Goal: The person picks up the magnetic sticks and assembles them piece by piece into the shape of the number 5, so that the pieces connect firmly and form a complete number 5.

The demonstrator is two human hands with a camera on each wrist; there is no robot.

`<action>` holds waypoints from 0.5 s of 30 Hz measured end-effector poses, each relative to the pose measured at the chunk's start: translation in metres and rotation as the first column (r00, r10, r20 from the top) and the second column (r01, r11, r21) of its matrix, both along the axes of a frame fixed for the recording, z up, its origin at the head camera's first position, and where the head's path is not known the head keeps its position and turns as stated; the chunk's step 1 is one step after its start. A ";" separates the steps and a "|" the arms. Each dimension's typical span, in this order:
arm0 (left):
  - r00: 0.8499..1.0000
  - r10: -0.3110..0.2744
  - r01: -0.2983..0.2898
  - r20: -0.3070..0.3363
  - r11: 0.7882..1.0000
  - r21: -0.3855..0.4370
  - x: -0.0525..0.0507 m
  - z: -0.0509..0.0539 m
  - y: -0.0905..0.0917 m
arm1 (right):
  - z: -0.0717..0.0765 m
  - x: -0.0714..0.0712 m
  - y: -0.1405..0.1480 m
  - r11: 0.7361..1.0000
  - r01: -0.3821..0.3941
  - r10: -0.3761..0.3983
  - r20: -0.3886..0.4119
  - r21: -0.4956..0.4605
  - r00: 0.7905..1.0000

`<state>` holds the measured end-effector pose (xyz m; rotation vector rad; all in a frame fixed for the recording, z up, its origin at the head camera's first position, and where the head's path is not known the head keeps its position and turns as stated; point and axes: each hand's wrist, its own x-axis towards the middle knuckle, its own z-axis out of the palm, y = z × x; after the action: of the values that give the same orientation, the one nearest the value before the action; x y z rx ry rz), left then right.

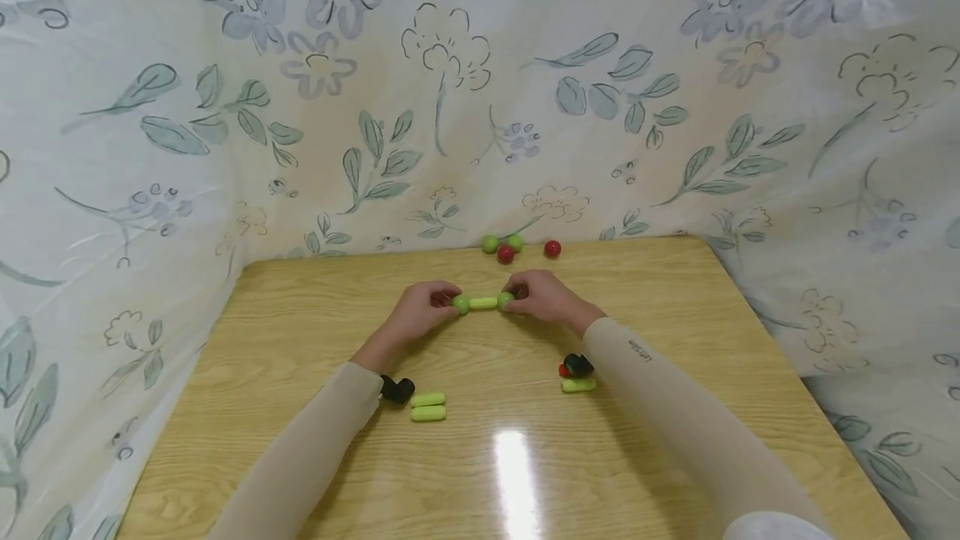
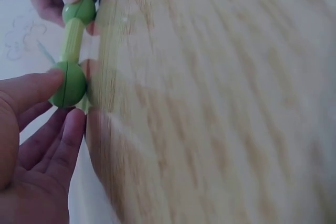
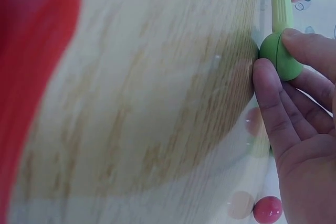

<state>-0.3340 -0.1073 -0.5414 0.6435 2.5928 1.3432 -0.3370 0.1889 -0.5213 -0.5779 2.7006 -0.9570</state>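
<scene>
A light green rod (image 1: 483, 303) joins two green balls, one at each end, low over the wooden table. The left hand (image 1: 424, 308) pinches the left ball (image 1: 461, 304) between thumb and fingers; the left wrist view shows its thumb on that ball (image 2: 70, 84). On the other end, the right hand (image 1: 546, 297) pinches the right ball (image 1: 506, 301), and the right wrist view shows thumb and fingertips around it (image 3: 280, 56). The rod (image 3: 282, 11) between the hands is straight and untouched by fingers.
Two green balls (image 1: 490, 244) and two red balls (image 1: 552, 248) lie at the table's (image 1: 300, 273) back edge. Two light green rods (image 1: 428, 407) lie front left, and another rod (image 1: 578, 386) front right. Black wrist devices (image 1: 397, 390) show near both forearms.
</scene>
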 end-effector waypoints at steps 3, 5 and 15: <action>1.000 0.006 -0.006 -0.008 1.000 -0.012 0.001 -0.001 0.001 | 0.002 0.002 -0.001 1.000 0.013 -0.013 0.014 0.002 1.000; 1.000 0.008 -0.008 -0.010 1.000 -0.015 0.001 -0.001 0.002 | 0.004 0.004 -0.002 1.000 0.017 -0.017 0.020 0.006 1.000; 1.000 0.023 -0.023 -0.009 0.999 -0.025 0.006 0.000 0.004 | 0.006 0.008 -0.002 1.000 0.023 -0.023 0.032 0.001 0.999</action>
<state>-0.3282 -0.1032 -0.5417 0.6194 2.6276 1.3149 -0.3289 0.1872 -0.5155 -0.5273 2.6846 -0.9636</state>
